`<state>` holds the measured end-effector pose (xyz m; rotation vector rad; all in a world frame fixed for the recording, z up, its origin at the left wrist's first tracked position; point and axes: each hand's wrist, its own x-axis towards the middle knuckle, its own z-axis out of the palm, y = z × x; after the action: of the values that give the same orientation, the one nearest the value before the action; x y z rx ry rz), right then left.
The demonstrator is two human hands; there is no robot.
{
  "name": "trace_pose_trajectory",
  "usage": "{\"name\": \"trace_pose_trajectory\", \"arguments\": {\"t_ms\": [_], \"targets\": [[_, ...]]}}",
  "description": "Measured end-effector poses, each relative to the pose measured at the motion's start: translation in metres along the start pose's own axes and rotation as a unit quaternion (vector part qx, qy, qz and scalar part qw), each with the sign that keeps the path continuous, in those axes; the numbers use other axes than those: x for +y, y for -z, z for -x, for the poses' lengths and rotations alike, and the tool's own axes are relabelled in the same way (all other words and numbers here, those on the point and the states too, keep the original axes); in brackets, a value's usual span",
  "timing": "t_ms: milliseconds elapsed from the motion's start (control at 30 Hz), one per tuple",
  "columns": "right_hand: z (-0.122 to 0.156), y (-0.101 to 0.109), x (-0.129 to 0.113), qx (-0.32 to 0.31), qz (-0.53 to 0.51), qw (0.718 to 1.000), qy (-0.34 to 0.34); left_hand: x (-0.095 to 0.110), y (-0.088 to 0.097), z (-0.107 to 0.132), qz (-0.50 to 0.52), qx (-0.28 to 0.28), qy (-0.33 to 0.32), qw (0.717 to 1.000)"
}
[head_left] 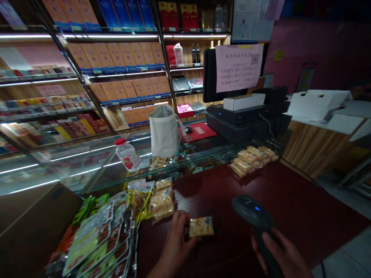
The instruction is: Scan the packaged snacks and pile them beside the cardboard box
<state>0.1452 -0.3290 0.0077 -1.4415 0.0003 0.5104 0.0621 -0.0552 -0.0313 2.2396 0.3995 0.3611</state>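
Observation:
My right hand [279,249] is wrapped round the handle of a dark barcode scanner [252,212], whose head shows a blue light and points up and to the left. At the left end of a small clear-wrapped snack packet [201,226] are the curled fingers and thumb of my left hand [180,235], gripping it just over the dark red tabletop [220,197]. Similar wrapped snack packets [162,200] lie in a row beyond my left hand. Another group of these packets [252,159] sits at the table's far side.
Bagged snacks [101,235] are heaped at the left beside a cardboard box [31,216]. On the glass counter [95,154] stand a red-capped jar [127,154] and a white bag [164,131]. A monitor with a paper notice [239,67] rises behind the table.

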Motion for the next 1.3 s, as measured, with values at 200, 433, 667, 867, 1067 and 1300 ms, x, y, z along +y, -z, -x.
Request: {"name": "trace_pose_trajectory", "arguments": {"t_ms": [200, 433, 667, 867, 1067, 1300], "targets": [[0.014, -0.025, 0.002, -0.014, 0.004, 1.0, 0.028, -0.008, -0.005, -0.007, 0.258, -0.019, 0.066, 0.964], [0.03, -0.05, 0.003, -0.073, 0.036, 0.995, 0.051, -0.006, -0.008, -0.01, 0.354, -0.026, 0.063, 0.933], [0.049, -0.05, 0.005, -0.066, 0.091, 0.992, 0.056, -0.017, -0.008, -0.011, 0.273, 0.02, -0.028, 0.961], [0.061, -0.042, 0.012, -0.053, 0.1, 0.99, 0.079, -0.015, -0.008, -0.011, 0.214, 0.043, -0.089, 0.972], [0.078, -0.039, 0.021, -0.041, 0.101, 0.989, 0.102, -0.009, -0.013, -0.007, 0.221, 0.009, -0.109, 0.969], [0.099, -0.035, 0.024, -0.047, 0.095, 0.984, 0.141, -0.001, -0.011, -0.003, 0.191, 0.003, -0.171, 0.967]]}}
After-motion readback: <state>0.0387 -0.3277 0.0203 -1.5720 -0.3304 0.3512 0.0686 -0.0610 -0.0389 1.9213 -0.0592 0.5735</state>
